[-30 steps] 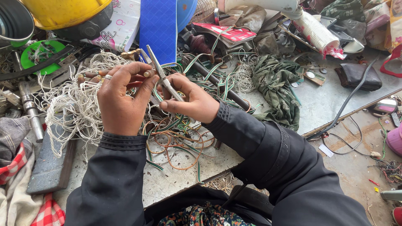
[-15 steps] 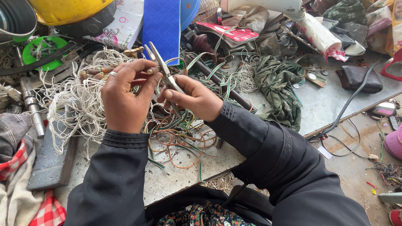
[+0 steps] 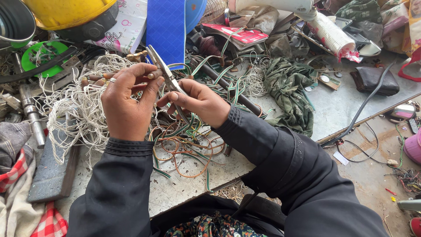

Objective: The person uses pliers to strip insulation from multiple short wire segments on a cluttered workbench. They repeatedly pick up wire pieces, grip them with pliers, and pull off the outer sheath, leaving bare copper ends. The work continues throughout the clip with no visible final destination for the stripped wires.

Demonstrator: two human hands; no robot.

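My right hand (image 3: 199, 103) grips a pair of metal pliers (image 3: 163, 70) by the handles, jaws pointing up and left. My left hand (image 3: 129, 98), with a ring on one finger, pinches a thin wire at the pliers' jaws. Below both hands lies a loose tangle of orange, green and striped wires (image 3: 186, 147) on the grey worktop. Both arms wear black sleeves.
A heap of white stripped cord (image 3: 72, 107) lies left of my hands. A blue panel (image 3: 165, 26), a yellow helmet (image 3: 66, 13), a green cloth (image 3: 287, 87), a metal bar (image 3: 30, 114), a dark block (image 3: 52, 171) and a black cable (image 3: 364, 109) crowd the worktop (image 3: 337, 107).
Both hands with the pliers stay near the same spot; the pliers' jaws have tilted slightly and the view has shifted a little.
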